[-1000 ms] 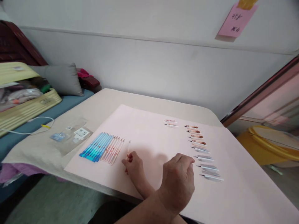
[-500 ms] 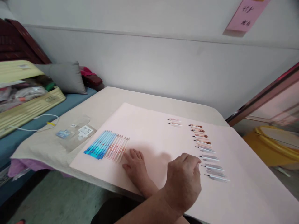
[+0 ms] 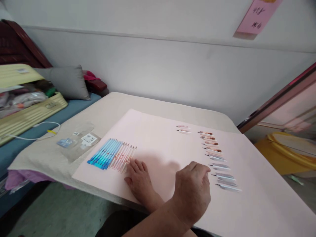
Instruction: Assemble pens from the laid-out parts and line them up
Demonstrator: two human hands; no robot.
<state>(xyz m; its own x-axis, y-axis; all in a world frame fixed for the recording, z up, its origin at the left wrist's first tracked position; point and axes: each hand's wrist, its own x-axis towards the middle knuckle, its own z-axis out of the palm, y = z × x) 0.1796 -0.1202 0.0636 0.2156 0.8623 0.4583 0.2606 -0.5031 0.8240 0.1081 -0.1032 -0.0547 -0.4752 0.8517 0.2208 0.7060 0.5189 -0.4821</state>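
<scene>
Pale pencils point(image 3: 123, 154) lie in a row on the sheet point(image 3: 159, 133), immediately right of blue pencils point(image 3: 105, 154). Right hand point(image 3: 139, 179): palm down, fingers extended, slightly spread, at the row's right end. Left hand point(image 3: 192, 192): crossed over right forearm point(image 3: 155, 200), fingers curled; contents hidden, cannot tell. Pens point(image 3: 220, 166) lie beside it.

Seemingly "45g" handwritten on pink note point(image 3: 257, 18), second line unclear

Rm. over ctr. sheet point(image 3: 155, 135), forearms point(image 3: 159, 219) block front
</scene>
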